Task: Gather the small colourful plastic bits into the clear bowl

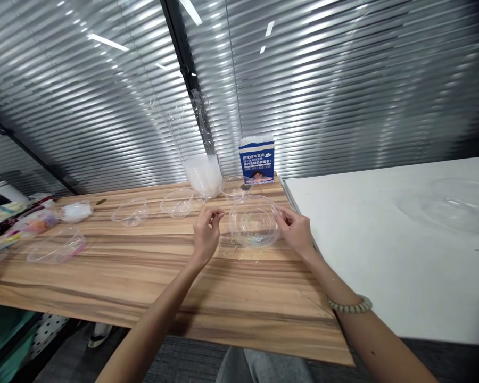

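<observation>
A round, clear plastic bowl (252,221) is in front of me over the wooden table, its rim pinched at the right side between the thumb and fingers of my right hand (297,230). My left hand (206,234) is just left of the bowl, thumb and fingertips pressed together. Anything in that pinch is too small to make out. Thin, pale cut bits (239,250) show at and below the bowl's lower edge; through the clear plastic I cannot tell which lie inside it. A beaded bracelet (350,305) circles my right wrist.
Behind stand a stack of clear bowls (204,178) and a blue paper bag (257,162). More clear bowls (178,203) sit left along the wooden table (143,287). A white table (367,255) adjoins at right. Bagged items (35,221) and part of another person (8,330) are far left.
</observation>
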Available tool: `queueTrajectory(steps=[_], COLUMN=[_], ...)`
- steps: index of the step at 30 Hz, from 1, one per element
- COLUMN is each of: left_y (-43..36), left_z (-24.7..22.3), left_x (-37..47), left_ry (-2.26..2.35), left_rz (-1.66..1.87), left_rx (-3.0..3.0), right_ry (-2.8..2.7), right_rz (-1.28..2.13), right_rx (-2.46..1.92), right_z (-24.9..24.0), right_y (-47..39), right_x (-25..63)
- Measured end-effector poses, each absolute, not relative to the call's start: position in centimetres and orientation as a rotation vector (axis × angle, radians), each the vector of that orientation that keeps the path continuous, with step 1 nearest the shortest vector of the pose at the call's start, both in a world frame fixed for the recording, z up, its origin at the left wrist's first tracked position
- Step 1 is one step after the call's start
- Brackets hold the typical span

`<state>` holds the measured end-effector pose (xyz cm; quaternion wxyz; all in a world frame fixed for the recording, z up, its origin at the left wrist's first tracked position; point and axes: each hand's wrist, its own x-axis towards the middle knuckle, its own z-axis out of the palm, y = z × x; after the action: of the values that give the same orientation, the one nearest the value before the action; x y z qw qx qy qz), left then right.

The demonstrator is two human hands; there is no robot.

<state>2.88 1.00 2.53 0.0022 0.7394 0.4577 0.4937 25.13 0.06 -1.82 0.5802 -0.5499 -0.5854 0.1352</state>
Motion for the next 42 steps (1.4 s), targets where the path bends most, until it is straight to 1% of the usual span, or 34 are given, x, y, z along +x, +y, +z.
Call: queueTrajectory(steps=[2,5,9,18,26,31,33,42], left_y=[0.3,0.0,0.2,0.5,0.6,0.8,1.1,2.7], left_z=[2.8,2.2,1.1,0.7,0.2,0.5,0.7,-0.8], left_x=[3.8,4.8,5.0,4.3,4.2,4.1,4.0,4.4], left_ry=[1.339,1.244,1.303,1.34,1.261,1.295,1.342,1.325], left_rz=[1.486,1.292,1.111,1.004,1.153,1.489,1.542,1.285], left_rx=[2.419,2.603,2.653,2.665,2.683,2.653,2.61,2.331], right_ry=[-1.368,-1.359,-1.36,-1.372,-1.377,-1.35,-1.329,-1.309], right_rz=[0.318,0.32,0.312,0.329,0.309,0.295,0.288,0.242], right_rx=[-1.289,-1.292,-1.294,-1.288,-1.294,-1.282,-1.274,-1.277], right_z=[-1.8,-1.8,-1.8,-1.5,-1.6,-1.5,-1.6,-1.7], right_y=[0.0,0.0,0.0,-0.1,-0.2,-0.2,-0.2,-0.3], right_x=[25.1,25.1,25.1,25.0,25.0,24.9,24.9,25.0])
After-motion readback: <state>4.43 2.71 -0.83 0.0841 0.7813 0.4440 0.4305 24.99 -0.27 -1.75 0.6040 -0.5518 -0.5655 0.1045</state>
